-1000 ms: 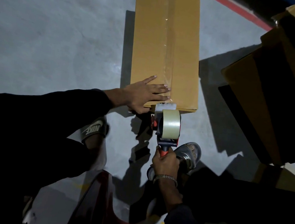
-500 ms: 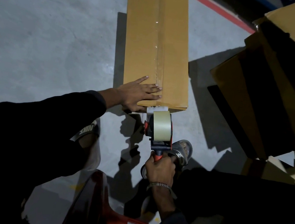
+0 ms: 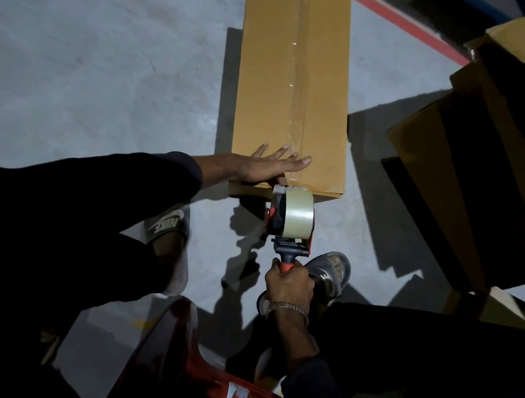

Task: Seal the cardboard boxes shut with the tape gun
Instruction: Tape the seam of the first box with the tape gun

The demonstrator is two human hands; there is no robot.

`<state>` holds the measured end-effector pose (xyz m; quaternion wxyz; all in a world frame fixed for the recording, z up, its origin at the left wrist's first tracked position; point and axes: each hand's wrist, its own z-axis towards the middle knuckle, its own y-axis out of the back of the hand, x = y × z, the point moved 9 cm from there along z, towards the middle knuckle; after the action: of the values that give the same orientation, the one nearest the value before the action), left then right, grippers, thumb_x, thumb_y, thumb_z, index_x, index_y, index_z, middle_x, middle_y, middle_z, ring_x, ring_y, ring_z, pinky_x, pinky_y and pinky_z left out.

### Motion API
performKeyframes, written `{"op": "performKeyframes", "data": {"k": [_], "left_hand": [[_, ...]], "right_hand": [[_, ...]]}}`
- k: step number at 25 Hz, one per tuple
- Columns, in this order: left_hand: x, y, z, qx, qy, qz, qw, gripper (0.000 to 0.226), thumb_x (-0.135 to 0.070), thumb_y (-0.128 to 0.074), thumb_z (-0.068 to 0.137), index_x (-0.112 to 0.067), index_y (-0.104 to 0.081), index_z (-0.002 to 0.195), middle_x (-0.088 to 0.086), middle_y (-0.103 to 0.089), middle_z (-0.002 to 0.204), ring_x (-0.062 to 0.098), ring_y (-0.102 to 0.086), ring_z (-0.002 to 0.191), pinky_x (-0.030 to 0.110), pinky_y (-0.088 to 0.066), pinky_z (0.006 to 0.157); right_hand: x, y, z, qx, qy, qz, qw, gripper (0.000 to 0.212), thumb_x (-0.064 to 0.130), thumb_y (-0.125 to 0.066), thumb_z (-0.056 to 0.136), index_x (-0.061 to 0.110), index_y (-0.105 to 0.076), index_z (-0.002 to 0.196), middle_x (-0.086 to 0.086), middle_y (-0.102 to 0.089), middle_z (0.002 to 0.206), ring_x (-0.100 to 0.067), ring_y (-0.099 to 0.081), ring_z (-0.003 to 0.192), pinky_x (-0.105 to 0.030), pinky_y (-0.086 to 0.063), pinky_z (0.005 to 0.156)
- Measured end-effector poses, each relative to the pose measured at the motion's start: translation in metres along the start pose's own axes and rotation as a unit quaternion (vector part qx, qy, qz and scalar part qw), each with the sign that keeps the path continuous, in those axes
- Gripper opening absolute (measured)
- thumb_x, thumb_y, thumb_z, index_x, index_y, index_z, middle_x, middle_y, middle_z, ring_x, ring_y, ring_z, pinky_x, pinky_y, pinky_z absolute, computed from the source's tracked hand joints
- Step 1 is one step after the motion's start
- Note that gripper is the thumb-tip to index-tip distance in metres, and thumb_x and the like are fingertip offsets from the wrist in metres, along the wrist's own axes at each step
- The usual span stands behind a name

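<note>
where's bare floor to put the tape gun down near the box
Widest bare floor lies left of the box. A smaller patch sits between the box and the box pile to the right. Crowded near the tape gun: sandals, both hands, red object.

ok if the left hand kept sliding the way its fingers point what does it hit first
Nothing solid, probably. The left hand lies flat on the cardboard box, fingers pointing toward its right side; it would cross the tape strip, then pass the box's right edge. Depth beyond is unclear.
</note>
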<state>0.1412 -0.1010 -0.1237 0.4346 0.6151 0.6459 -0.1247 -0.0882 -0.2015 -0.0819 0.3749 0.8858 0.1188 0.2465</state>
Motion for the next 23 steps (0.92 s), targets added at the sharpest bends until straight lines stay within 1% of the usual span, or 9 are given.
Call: {"op": "performKeyframes", "data": {"k": [2,5,6,8,10,14,18,20,23], "left_hand": [[-0.011,-0.003,-0.003,0.030,0.003,-0.032,0.999,0.092,-0.097,-0.014,0.084,-0.049,-0.006,0.162,-0.017,0.015,0.170,-0.004,0.027,0.148,0.048,0.029,0.119],[-0.011,-0.005,-0.011,0.081,0.045,0.096,0.991,0.122,-0.104,-0.032,0.068,-0.027,-0.030,0.163,-0.003,0.024,0.171,0.014,0.032,0.153,0.060,0.027,0.118],[-0.009,-0.008,-0.012,0.095,0.058,0.143,0.984,0.131,-0.104,-0.040,0.061,-0.022,-0.033,0.161,0.000,0.026,0.170,0.019,0.033,0.154,0.064,0.024,0.118],[-0.018,-0.012,-0.022,0.100,0.055,0.174,0.978,0.140,-0.102,-0.055,0.054,-0.022,-0.025,0.164,0.001,0.027,0.170,0.022,0.032,0.154,0.067,0.021,0.118],[-0.015,-0.014,-0.019,0.068,0.046,0.152,0.985,0.134,-0.095,-0.064,0.059,-0.025,-0.023,0.165,0.001,0.022,0.172,0.020,0.030,0.155,0.065,0.022,0.119],[-0.010,-0.018,-0.011,-0.008,0.029,0.090,0.995,0.131,-0.096,-0.063,0.055,-0.028,-0.031,0.162,0.000,0.011,0.174,0.015,0.024,0.157,0.059,0.027,0.118],[-0.011,-0.015,-0.001,-0.079,0.044,0.048,0.995,0.121,-0.091,-0.068,0.057,-0.027,-0.042,0.155,0.000,0.001,0.175,0.016,0.018,0.159,0.063,0.026,0.117],[-0.015,-0.014,0.002,-0.092,0.055,0.056,0.993,0.117,-0.091,-0.070,0.055,-0.025,-0.048,0.149,0.001,-0.003,0.175,0.018,0.016,0.159,0.065,0.025,0.116],[-0.016,-0.011,0.002,-0.092,0.062,0.054,0.992,0.110,-0.093,-0.071,0.049,-0.024,-0.058,0.134,0.004,-0.007,0.175,0.020,0.013,0.160,0.067,0.024,0.116]], "right_hand": [[0.001,-0.004,0.003,0.007,-0.011,0.001,1.000,0.024,0.037,-0.066,0.091,0.013,-0.071,0.095,-0.012,-0.069,0.082,-0.033,-0.067,0.074,-0.031,-0.049,0.072],[0.000,-0.015,0.007,0.011,-0.013,-0.026,1.000,0.030,0.043,-0.061,0.083,0.016,-0.070,0.094,-0.010,-0.072,0.082,-0.036,-0.072,0.076,-0.037,-0.059,0.075],[-0.001,-0.018,0.010,0.009,-0.015,-0.030,0.999,0.032,0.045,-0.059,0.080,0.017,-0.069,0.091,-0.009,-0.072,0.080,-0.035,-0.073,0.074,-0.038,-0.061,0.075],[-0.003,-0.024,0.017,0.008,-0.017,-0.027,0.999,0.034,0.047,-0.055,0.076,0.018,-0.068,0.086,-0.007,-0.072,0.076,-0.034,-0.073,0.070,-0.040,-0.062,0.073],[-0.012,-0.038,0.028,0.028,-0.034,-0.014,0.999,0.033,0.047,-0.054,0.073,0.018,-0.066,0.082,-0.005,-0.073,0.074,-0.034,-0.074,0.069,-0.040,-0.062,0.074],[-0.005,-0.049,0.032,0.059,-0.044,0.035,0.997,0.034,0.046,-0.053,0.069,0.015,-0.067,0.075,-0.008,-0.072,0.067,-0.033,-0.073,0.067,-0.039,-0.061,0.072],[0.012,-0.056,0.038,0.092,-0.068,0.100,0.988,0.025,0.034,-0.060,0.067,0.010,-0.067,0.069,-0.012,-0.070,0.066,-0.034,-0.070,0.064,-0.043,-0.062,0.063],[0.014,-0.056,0.037,0.096,-0.088,0.121,0.984,0.023,0.032,-0.060,0.063,0.011,-0.065,0.070,-0.012,-0.071,0.069,-0.036,-0.070,0.067,-0.043,-0.062,0.064],[0.014,-0.060,0.034,0.111,-0.106,0.143,0.978,0.018,0.028,-0.066,0.072,0.012,-0.064,0.079,-0.013,-0.073,0.086,-0.035,-0.069,0.080,-0.033,-0.052,0.066]]}}
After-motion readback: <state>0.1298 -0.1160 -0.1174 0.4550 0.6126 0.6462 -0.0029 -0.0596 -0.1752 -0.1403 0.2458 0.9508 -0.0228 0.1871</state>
